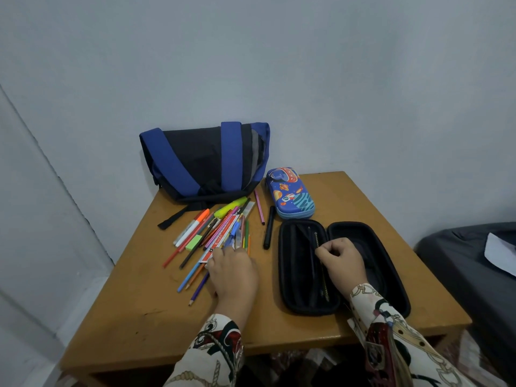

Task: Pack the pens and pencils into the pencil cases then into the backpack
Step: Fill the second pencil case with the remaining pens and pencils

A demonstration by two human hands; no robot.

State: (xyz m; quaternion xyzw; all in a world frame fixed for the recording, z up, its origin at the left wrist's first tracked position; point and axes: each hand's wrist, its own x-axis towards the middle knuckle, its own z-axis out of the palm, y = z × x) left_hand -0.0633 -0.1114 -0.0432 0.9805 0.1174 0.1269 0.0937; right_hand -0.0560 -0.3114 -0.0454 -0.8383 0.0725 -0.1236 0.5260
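A heap of coloured pens and pencils (217,236) lies at the middle left of the wooden table (139,317). My left hand (233,270) rests on the near end of the heap, fingers over several of them. An open black pencil case (391,275) lies flat to the right. My right hand (342,256) is curled over its middle and pinches the inner flap or zip. A closed blue space-print pencil case (290,192) stands behind it. The blue and black backpack (203,160) leans against the wall at the back.
A single black pen (268,231) and a pink pen (259,207) lie between the heap and the cases. A green eraser (194,242) sits in the heap. A dark bed with a white sheet of paper (499,254) stands at the right.
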